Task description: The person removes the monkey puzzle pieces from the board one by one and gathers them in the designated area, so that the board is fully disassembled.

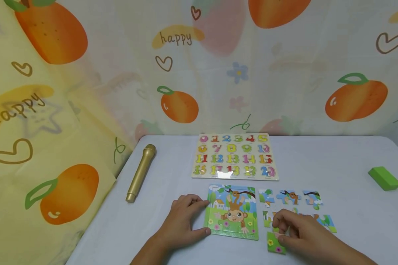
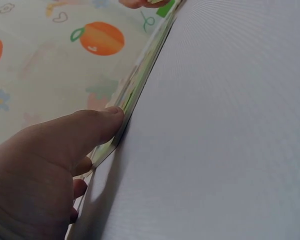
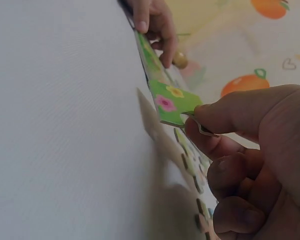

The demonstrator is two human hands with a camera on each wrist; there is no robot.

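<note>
My right hand [image 1: 300,230] pinches a green jigsaw piece [image 3: 172,100] with a yellow and a pink flower between thumb and index finger. The right wrist view shows this piece tilted and raised over the table, casting a shadow. To its left lies a square monkey puzzle board [image 1: 230,195], with piece outlines showing along its lower part. My left hand [image 1: 185,219] touches the board's left edge, index finger higher up and thumb at the lower corner. Several loose jigsaw pieces [image 1: 288,197] lie right of the board, some partly hidden by my right hand.
Behind the monkey puzzle lies a number board [image 1: 232,154] with colourful numerals. A gold microphone [image 1: 140,175] lies at the left, and a green block [image 1: 384,178] sits at the far right. A fruit-printed curtain [image 1: 219,92] hangs behind the white table [image 1: 335,158].
</note>
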